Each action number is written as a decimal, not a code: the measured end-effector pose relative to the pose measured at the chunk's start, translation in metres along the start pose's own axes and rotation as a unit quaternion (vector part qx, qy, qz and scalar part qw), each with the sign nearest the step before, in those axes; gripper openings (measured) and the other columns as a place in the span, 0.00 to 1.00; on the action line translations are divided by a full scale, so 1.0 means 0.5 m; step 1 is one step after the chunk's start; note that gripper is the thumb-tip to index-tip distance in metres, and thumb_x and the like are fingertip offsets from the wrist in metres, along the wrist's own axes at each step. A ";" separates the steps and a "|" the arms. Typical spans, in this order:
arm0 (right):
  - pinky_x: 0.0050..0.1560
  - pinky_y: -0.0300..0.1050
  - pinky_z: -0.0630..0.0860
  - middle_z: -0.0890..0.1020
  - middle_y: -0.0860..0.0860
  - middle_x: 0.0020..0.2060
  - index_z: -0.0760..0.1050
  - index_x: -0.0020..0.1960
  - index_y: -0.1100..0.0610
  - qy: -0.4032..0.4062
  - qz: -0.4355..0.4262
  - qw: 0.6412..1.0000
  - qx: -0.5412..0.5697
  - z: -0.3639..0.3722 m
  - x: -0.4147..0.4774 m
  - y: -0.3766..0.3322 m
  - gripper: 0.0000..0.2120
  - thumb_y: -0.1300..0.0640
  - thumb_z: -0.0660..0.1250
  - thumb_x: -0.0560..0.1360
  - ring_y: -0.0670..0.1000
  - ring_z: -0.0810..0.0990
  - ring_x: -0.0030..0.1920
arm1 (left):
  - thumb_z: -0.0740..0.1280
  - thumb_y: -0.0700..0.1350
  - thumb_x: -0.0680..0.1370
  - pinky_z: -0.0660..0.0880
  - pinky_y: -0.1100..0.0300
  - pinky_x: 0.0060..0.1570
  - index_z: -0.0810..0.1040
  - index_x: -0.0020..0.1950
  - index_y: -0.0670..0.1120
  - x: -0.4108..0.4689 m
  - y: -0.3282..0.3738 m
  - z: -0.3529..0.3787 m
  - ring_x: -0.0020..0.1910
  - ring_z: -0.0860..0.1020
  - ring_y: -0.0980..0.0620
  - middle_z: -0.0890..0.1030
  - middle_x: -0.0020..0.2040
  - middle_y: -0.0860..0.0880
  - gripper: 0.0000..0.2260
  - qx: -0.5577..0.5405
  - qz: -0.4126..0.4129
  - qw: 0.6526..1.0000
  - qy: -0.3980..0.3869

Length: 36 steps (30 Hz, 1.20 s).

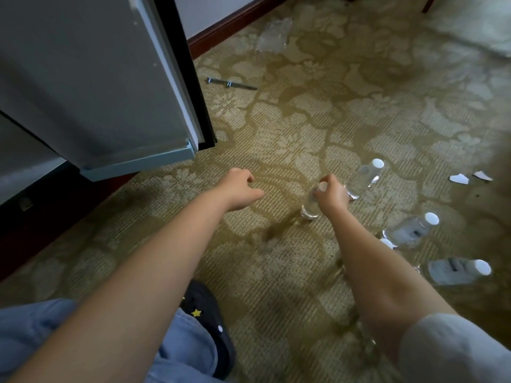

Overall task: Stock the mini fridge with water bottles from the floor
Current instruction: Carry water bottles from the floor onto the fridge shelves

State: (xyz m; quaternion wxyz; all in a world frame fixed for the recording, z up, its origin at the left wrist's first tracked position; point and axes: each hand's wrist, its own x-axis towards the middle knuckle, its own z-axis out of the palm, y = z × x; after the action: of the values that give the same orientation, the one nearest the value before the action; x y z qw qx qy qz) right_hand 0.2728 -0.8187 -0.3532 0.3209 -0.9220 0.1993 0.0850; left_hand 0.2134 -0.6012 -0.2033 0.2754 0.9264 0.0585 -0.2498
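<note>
The right hand (333, 193) is gripping an upright water bottle (310, 207) at its neck, fingers curled round it just below the cap, low over the carpet (276, 128). The left hand (240, 189) is hovering loosely curled, holding nothing, near the open fridge door (96, 92). A second bottle (365, 178) is standing just beyond the right hand.

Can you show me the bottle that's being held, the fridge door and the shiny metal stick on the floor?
held bottle (310, 207), head view, on its clear lower body.
fridge door (96, 78), head view, on its flat grey face.
metal stick (231, 84), head view, on its middle.
</note>
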 end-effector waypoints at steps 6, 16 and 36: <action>0.49 0.42 0.74 0.79 0.52 0.55 0.77 0.54 0.55 -0.142 -0.106 0.958 0.224 -0.045 -0.049 -0.082 0.13 0.59 0.73 0.71 0.52 0.77 0.53 | 0.68 0.50 0.76 0.69 0.56 0.56 0.64 0.73 0.44 -0.030 -0.010 -0.012 0.66 0.69 0.46 0.67 0.71 0.46 0.28 -0.036 -0.012 0.999 -0.003; 0.40 0.40 0.78 0.80 0.54 0.46 0.78 0.47 0.56 -0.295 -0.238 0.861 0.339 -0.142 -0.245 -0.243 0.08 0.67 0.70 0.72 0.50 0.81 0.45 | 0.78 0.55 0.61 0.70 0.47 0.62 0.60 0.74 0.49 -0.138 -0.065 0.012 0.64 0.72 0.45 0.70 0.68 0.50 0.46 -0.242 -0.052 0.969 -0.009; 0.46 0.44 0.74 0.82 0.52 0.49 0.77 0.56 0.57 0.052 0.010 0.972 0.228 -0.123 -0.369 0.093 0.09 0.56 0.64 0.77 0.51 0.80 0.49 | 0.78 0.49 0.65 0.73 0.56 0.47 0.73 0.48 0.47 -0.239 0.010 0.157 0.44 0.76 0.53 0.76 0.44 0.51 0.19 -0.207 0.019 0.978 -0.030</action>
State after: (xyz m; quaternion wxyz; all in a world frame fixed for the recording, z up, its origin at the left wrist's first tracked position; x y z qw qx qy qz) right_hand 0.0878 -0.8327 -0.2787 0.5106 -0.8259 0.2390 -0.0079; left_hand 0.0770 -0.6441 -0.1985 0.4672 0.8425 0.0829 -0.2549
